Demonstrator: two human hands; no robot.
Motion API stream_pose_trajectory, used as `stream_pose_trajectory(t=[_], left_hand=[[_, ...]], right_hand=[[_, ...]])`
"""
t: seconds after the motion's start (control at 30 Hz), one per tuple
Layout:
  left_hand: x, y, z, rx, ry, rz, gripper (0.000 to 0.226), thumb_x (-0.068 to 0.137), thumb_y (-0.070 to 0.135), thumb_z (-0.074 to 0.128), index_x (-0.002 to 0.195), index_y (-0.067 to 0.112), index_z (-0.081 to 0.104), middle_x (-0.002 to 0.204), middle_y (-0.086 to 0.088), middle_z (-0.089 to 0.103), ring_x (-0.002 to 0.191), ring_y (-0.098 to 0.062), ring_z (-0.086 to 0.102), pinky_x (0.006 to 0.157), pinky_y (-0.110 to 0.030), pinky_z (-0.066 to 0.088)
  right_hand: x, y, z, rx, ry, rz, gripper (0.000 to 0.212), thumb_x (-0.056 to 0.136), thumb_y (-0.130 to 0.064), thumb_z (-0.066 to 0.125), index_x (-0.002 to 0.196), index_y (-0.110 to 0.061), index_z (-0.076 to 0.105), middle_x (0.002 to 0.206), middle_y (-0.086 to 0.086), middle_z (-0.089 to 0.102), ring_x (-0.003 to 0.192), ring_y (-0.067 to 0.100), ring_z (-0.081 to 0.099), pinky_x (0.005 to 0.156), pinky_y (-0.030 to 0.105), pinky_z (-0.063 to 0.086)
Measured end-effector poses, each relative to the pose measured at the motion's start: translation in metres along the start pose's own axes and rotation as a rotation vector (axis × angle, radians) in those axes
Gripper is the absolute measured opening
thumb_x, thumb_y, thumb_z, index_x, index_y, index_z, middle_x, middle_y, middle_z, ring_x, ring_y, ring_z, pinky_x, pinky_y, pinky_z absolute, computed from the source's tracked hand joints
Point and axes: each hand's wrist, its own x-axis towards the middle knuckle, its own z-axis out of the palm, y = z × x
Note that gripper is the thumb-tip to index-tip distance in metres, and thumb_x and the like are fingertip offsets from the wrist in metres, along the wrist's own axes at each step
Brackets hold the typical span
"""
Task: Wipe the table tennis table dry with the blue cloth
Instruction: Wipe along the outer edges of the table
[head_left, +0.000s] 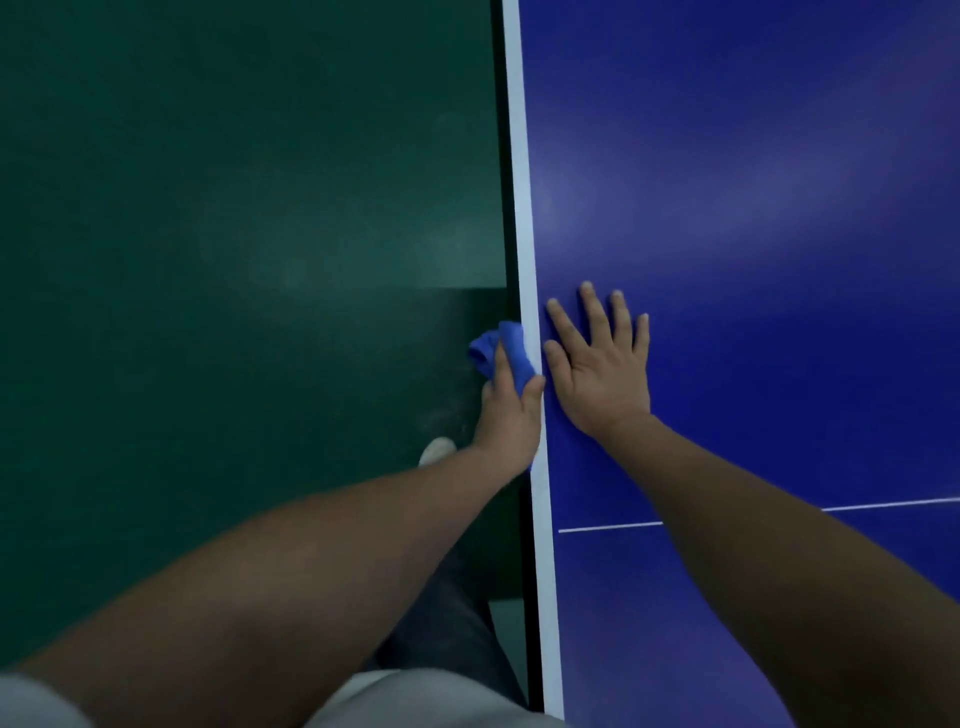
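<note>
The blue table tennis table (753, 182) fills the right half of the view, with a white stripe (524, 208) along its left edge. My left hand (506, 415) grips the bunched blue cloth (511, 351) and holds it against that edge. Part of the cloth hangs off beside the table. My right hand (602, 364) lies flat on the blue surface just right of the stripe, fingers spread and straight.
A dark green floor (234, 234) covers the left half. My light shoe (436, 451) and dark trouser leg (447, 623) stand close to the table's side. A thin white line (602, 527) crosses the table near me.
</note>
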Motion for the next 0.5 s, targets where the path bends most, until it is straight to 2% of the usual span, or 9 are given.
stream_pose_trajectory(t=[0.17, 0.27, 0.33, 0.43, 0.5], left_hand=[[-0.048, -0.032, 0.016, -0.043, -0.023, -0.059, 0.068, 0.107, 0.038, 0.04, 0.156, 0.037, -0.007, 0.163, -0.01, 0.021, 0.144, -0.026, 0.032, 0.107, -0.029, 0.03], [-0.017, -0.011, 0.003, 0.001, -0.001, -0.021, 0.067, 0.107, 0.036, 0.04, 0.159, 0.033, -0.001, 0.16, -0.009, 0.027, 0.138, -0.02, 0.038, 0.101, -0.024, 0.03], [0.028, 0.018, -0.007, 0.015, 0.052, 0.032, 0.066, 0.107, 0.037, 0.04, 0.16, 0.03, 0.002, 0.157, -0.014, 0.033, 0.136, -0.023, 0.042, 0.098, -0.024, 0.03], [0.084, 0.059, -0.021, 0.045, 0.082, 0.038, 0.065, 0.107, 0.037, 0.038, 0.16, 0.028, 0.001, 0.155, -0.018, 0.034, 0.137, -0.034, 0.042, 0.103, -0.031, 0.034], [0.087, 0.059, -0.02, 0.057, 0.09, 0.049, 0.065, 0.107, 0.038, 0.038, 0.16, 0.028, 0.002, 0.154, -0.019, 0.035, 0.136, -0.034, 0.043, 0.106, -0.036, 0.036]], right_hand=[[0.003, 0.002, -0.002, 0.005, -0.046, -0.009, 0.058, 0.101, -0.06, 0.005, 0.157, -0.044, -0.001, 0.169, -0.003, -0.005, 0.154, 0.03, -0.012, 0.121, 0.058, -0.007], [0.003, 0.002, -0.002, 0.013, -0.059, -0.011, 0.057, 0.099, -0.061, 0.002, 0.154, -0.045, -0.008, 0.169, -0.004, -0.009, 0.153, 0.029, -0.015, 0.121, 0.058, -0.009], [0.006, 0.002, -0.003, 0.016, -0.043, -0.008, 0.057, 0.099, -0.061, 0.001, 0.154, -0.046, -0.007, 0.169, -0.004, -0.008, 0.154, 0.029, -0.015, 0.121, 0.057, -0.009], [0.006, 0.002, -0.001, 0.02, -0.028, -0.011, 0.057, 0.101, -0.061, 0.005, 0.156, -0.045, 0.001, 0.169, -0.004, -0.005, 0.154, 0.029, -0.012, 0.121, 0.057, -0.009], [0.006, 0.004, 0.0, 0.024, -0.031, -0.017, 0.057, 0.102, -0.061, 0.007, 0.156, -0.046, 0.002, 0.169, -0.004, -0.004, 0.154, 0.029, -0.012, 0.121, 0.057, -0.01]])
